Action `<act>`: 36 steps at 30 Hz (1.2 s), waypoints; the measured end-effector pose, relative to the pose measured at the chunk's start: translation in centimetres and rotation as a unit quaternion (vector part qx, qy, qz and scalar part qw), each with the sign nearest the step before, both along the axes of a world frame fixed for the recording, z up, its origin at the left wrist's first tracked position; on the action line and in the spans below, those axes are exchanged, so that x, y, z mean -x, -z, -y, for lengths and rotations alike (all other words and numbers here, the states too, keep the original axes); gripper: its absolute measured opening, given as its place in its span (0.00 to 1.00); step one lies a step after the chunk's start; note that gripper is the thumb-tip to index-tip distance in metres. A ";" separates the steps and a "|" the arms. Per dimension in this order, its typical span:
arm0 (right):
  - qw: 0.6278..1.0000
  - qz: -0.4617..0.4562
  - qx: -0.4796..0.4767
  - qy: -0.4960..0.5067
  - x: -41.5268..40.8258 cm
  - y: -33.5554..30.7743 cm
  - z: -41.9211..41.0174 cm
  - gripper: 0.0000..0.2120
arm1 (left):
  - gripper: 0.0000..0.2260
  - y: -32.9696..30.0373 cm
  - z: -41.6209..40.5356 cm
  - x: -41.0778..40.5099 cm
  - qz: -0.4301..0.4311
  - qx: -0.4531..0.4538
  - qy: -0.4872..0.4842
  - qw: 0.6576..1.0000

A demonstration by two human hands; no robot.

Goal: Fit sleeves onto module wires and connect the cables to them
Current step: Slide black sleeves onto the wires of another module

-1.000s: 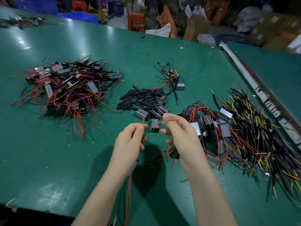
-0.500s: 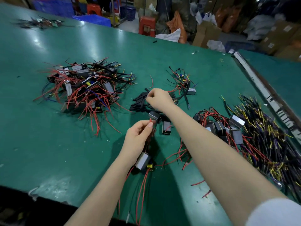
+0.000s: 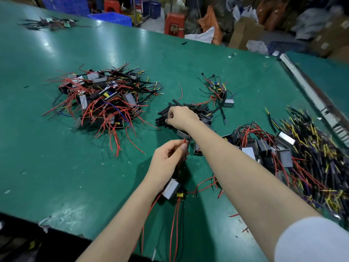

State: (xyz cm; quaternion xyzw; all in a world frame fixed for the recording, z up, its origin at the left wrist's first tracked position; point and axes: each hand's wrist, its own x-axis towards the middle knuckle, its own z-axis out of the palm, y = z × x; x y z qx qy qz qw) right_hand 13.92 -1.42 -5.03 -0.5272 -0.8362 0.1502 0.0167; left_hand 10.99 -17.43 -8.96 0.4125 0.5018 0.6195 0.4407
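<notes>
A module's wires (image 3: 186, 146) are pinched in the left hand (image 3: 168, 159); a black sleeve (image 3: 163, 121) (from the pile) is pinched by the right hand (image 3: 181, 117).

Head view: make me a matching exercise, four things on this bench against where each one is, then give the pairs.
Things:
1. black sleeves
2. module
3. yellow-tipped cables
4. blue crate

Places:
A. hanging below the left hand
B. floor beyond the table
C. under the right hand
D. piled at the right edge

Pairs: 1-C, 2-A, 3-D, 4-B
</notes>
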 end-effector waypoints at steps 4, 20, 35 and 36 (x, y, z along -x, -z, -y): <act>0.999 -0.039 0.001 0.012 -0.4 -0.1 -0.6 0.14 | 0.08 0.0 0.1 0.0 0.017 0.006 -0.004 1.000; 0.851 -0.515 0.089 0.051 -10.3 -3.2 8.8 0.15 | 0.08 0.7 0.2 -0.5 -0.049 0.024 0.014 0.998; 0.871 -0.490 0.026 0.001 -10.2 -1.5 9.6 0.14 | 0.07 0.4 0.4 -0.5 -0.080 0.006 0.012 0.997; 0.870 -0.493 0.022 0.002 -10.2 -1.5 9.5 0.14 | 0.08 0.4 0.5 -0.5 -0.079 0.005 0.011 0.997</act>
